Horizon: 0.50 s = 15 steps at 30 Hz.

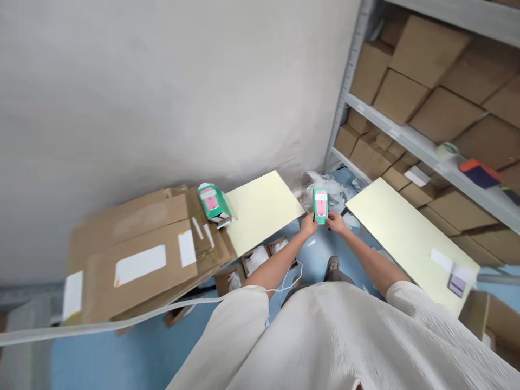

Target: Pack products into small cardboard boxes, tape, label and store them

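Note:
A small green box with a pink panel (320, 207) is held out in front of me, between two tables. My left hand (309, 224) grips its lower left edge, and my right hand (335, 222) has its lower right edge. Both hands have their fingers closed on the box. To the left, a similar green and pink box (213, 201) lies at the edge of some flattened cardboard, one end apparently open. The small print on the held box is too fine to read.
Flattened cardboard (154, 238) covers much of the left table (260, 208). On the right table (390, 222) lies a purple item (457, 285). Shelves (406, 132) of cartons stand at right. White wrapping (325, 187) litters the corner floor. A white cable (162, 310) crosses at left.

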### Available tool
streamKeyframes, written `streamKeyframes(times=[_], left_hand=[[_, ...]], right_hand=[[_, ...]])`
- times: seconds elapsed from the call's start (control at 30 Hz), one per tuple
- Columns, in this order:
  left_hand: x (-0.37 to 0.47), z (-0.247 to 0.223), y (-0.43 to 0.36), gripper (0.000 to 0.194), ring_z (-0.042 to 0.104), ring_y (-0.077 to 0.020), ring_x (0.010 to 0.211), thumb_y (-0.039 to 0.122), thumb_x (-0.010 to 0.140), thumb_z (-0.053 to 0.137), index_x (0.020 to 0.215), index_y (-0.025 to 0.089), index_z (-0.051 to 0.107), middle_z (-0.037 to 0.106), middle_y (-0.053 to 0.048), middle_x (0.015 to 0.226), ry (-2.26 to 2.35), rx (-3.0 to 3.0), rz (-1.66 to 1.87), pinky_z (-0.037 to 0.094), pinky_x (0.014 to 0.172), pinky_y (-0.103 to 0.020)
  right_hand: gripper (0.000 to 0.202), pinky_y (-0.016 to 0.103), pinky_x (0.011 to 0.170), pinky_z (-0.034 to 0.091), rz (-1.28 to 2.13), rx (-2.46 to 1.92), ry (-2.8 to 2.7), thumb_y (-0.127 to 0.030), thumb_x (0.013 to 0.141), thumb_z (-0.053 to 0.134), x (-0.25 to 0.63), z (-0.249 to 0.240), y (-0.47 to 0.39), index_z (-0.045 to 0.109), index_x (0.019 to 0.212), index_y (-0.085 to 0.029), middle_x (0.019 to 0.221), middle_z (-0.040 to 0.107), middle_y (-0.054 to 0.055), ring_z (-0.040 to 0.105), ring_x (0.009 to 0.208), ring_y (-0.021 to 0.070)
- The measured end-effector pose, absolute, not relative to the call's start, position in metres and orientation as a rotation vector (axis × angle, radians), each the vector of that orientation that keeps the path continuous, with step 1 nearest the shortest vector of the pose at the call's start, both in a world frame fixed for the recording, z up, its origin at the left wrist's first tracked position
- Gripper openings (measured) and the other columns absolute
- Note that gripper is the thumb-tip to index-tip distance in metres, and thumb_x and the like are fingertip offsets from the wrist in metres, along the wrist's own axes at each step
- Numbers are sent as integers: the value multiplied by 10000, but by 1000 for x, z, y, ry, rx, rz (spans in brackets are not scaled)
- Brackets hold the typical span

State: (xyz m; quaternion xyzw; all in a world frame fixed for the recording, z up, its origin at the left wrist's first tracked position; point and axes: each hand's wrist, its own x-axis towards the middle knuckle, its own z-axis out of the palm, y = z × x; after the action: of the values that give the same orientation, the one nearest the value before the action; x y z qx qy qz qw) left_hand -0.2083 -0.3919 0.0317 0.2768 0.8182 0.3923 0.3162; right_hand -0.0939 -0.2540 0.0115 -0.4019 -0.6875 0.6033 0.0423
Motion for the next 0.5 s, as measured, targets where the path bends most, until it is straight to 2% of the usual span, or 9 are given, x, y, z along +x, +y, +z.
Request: streamKeyframes(times=[0.13,0.3,0.5], left_hand=[[-166,37,-329,477,725,-304,1245,101,931,721,1404,159,728,776,-163,1351,2104,961,837,519,1120,-373],[-103,36,-248,446,719,-303,1269,69,958,671,1397,130,724,766,-188,1367,1987,1079,732,518,1126,-383],[-40,30,-166,450,722,-291,1280,62,937,688,1375,158,736,782,-144,1355,1890,1102,685,529,1116,-369]], right_hand=[[173,327,778,703,1787,-1356,-1936,-197,872,742,-32,16,-212,746,1045,-201,1057,838,55,812,944,229],[188,302,742,692,1695,-1517,-1737,-166,836,709,43,15,-155,739,1017,-204,1025,840,44,810,893,213],[171,278,693,687,1665,-1612,-1539,-121,797,704,115,8,-93,706,950,-197,948,823,44,793,814,189]])
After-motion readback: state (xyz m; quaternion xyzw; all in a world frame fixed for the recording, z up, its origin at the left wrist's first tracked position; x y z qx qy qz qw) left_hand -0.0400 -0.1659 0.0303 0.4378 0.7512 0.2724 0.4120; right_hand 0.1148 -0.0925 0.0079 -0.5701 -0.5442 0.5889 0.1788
